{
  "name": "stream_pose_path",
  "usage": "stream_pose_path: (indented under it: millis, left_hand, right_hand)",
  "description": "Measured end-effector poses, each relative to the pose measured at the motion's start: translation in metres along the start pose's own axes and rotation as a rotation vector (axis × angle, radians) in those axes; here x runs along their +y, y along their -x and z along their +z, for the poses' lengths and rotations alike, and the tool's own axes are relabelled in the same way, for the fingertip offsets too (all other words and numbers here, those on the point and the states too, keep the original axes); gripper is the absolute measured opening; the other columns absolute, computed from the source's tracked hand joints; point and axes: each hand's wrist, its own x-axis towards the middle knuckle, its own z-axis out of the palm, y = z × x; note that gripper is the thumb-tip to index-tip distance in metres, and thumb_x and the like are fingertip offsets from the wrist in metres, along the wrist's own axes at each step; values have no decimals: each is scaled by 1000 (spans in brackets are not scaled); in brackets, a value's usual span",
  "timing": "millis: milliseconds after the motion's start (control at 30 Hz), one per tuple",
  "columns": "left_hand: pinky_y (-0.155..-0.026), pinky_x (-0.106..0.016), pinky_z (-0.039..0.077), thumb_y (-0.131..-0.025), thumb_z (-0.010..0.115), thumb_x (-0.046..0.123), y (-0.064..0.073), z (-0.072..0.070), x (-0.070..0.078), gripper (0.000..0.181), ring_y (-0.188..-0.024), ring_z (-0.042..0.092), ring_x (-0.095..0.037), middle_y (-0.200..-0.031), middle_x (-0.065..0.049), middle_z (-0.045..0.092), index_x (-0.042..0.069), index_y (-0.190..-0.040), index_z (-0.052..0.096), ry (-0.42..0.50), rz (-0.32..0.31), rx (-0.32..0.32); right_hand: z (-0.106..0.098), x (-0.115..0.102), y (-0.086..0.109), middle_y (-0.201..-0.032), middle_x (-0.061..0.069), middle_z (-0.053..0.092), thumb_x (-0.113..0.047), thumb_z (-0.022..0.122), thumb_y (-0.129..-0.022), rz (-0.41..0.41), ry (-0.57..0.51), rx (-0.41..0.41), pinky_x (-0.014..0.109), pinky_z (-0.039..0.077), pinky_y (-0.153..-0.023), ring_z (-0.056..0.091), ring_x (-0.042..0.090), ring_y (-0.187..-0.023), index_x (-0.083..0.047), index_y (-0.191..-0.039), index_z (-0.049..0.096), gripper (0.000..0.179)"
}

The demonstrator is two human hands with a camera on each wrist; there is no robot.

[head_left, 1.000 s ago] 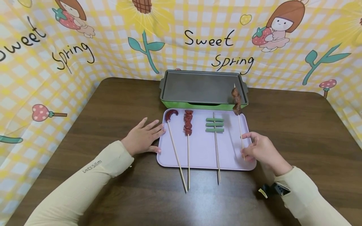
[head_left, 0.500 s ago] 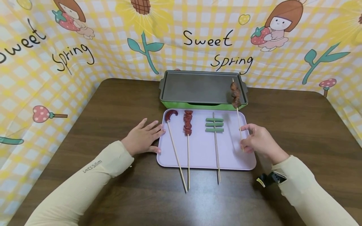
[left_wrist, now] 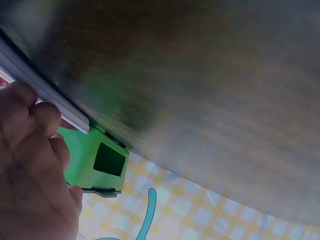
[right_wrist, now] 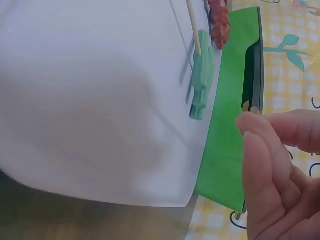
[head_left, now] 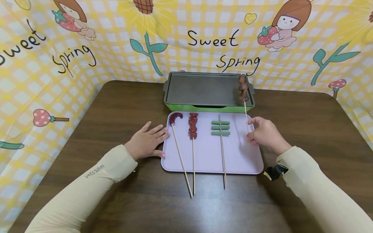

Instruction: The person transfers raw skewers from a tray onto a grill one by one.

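In the head view my right hand (head_left: 266, 134) pinches the stick of a brown meat skewer (head_left: 243, 89). Its chunks of meat are over the right end of the grill plate (head_left: 204, 89); whether they touch it I cannot tell. My left hand (head_left: 147, 142) lies with fingers spread, fingertips at the left rim of the lilac tray (head_left: 204, 161). On that tray are a skewer with a curled dark-red piece (head_left: 175, 118), one with folded red meat (head_left: 193, 126), and one with green bean-like pieces (head_left: 220, 127). The right wrist view shows thumb and fingers (right_wrist: 260, 155) pressed together, the held skewer mostly hidden.
The grill's green base (left_wrist: 82, 155) stands right behind the tray on a brown wooden table (head_left: 140, 200). Sticks of three skewers reach over the tray's near edge. A yellow checked cloth (head_left: 186, 19) hangs behind and at the left.
My right hand has moved forward, away from me, carrying the meat skewer from above the tray's back edge to over the grill plate. The left hand has stayed put.
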Motion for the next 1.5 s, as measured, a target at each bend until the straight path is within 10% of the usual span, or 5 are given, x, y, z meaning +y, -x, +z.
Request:
stream_pose_path:
  millis: [1500]
  left_hand:
    - [-113,-55,14,-87,54,58,1,4,-2,78,-140,30,-27,-150,-12,38,6,-145,42,7,18,44]
  right_hand:
    - [-14,-41,-44,-59,7,59,10,58,-81,68,103,-6,26,53,-50,57,11,-45,16,-119,45,41]
